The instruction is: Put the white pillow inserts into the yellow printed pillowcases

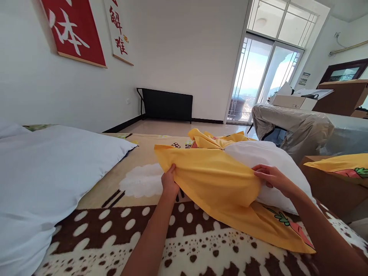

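Note:
A yellow pillowcase [212,176] with carrot prints stretches between my two hands above the bed. My left hand [170,181] is closed on its left edge, thumb on top. On the other side, my right hand [271,177] pinches the fabric where it meets a white pillow [276,153]. The pillow lies partly covered by the yellow cloth, so its left end is hidden. A lower flap of the case spreads toward me on the blanket, and more yellow cloth is bunched behind.
A patterned brown and cream blanket [138,234] covers the bed. Another white pillow [63,165] lies at left. To the right are a cardboard box [330,184] with yellow carrot-print cloth [345,165] on it, and a plastic-wrapped table [290,119] carrying boxes.

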{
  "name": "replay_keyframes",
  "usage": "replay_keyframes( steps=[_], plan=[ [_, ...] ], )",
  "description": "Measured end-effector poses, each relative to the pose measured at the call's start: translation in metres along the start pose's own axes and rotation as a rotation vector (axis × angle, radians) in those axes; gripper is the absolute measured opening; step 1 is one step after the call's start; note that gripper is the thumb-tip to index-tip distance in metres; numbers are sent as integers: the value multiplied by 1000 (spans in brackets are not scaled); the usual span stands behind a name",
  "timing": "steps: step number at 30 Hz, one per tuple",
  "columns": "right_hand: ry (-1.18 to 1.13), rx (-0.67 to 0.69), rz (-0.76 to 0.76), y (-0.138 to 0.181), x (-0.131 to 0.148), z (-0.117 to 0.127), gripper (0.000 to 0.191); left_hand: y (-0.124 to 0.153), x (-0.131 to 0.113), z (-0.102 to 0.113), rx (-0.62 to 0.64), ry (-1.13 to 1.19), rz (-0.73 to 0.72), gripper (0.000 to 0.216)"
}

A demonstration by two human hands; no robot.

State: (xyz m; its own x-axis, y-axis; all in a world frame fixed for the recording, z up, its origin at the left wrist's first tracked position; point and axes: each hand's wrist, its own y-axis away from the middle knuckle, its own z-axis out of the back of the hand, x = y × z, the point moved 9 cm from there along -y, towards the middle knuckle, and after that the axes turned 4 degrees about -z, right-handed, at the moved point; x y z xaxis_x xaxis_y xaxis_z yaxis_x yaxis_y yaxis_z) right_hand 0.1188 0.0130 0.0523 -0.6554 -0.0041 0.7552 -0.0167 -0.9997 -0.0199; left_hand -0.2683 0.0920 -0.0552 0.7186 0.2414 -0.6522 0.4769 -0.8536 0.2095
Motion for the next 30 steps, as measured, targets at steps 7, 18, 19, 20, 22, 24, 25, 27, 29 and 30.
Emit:
replay_keyframes(
  steps=[7, 18, 19, 20, 22, 24, 25, 27, 29, 30],
  plan=[
    [204, -260, 483, 39, 133, -40, 25, 78, -26, -52, 293, -106, -193, 26],
    [-185, -240, 581, 13, 132, -121, 15, 112, 14, -44, 469, -203, -110, 28],
    [-203, -217, 572, 9, 128, -120, 14, 111, 20, -48, 510, -152, -26, 27],
    [-237, -198, 559, 6, 124, -118, 13, 110, 24, -54, 554, -104, 57, 27],
    [-312, -184, 537, 0, 119, -113, 12, 110, 29, -63, 593, -50, 168, 28],
    [-352, -193, 531, -3, 117, -112, 11, 108, 27, -66, 564, -79, 170, 31],
    [-354, -205, 536, -3, 118, -113, 11, 107, 25, -66, 546, -125, 140, 32],
    [-325, -244, 578, 1, 121, -115, 11, 108, 21, -65, 527, -239, 83, 35],
    [-261, -293, 662, 9, 127, -118, 12, 112, 14, -66, 541, -378, 11, 35],
    [-222, -321, 710, 13, 131, -119, 13, 115, 9, -67, 560, -456, -32, 34]
  ],
)
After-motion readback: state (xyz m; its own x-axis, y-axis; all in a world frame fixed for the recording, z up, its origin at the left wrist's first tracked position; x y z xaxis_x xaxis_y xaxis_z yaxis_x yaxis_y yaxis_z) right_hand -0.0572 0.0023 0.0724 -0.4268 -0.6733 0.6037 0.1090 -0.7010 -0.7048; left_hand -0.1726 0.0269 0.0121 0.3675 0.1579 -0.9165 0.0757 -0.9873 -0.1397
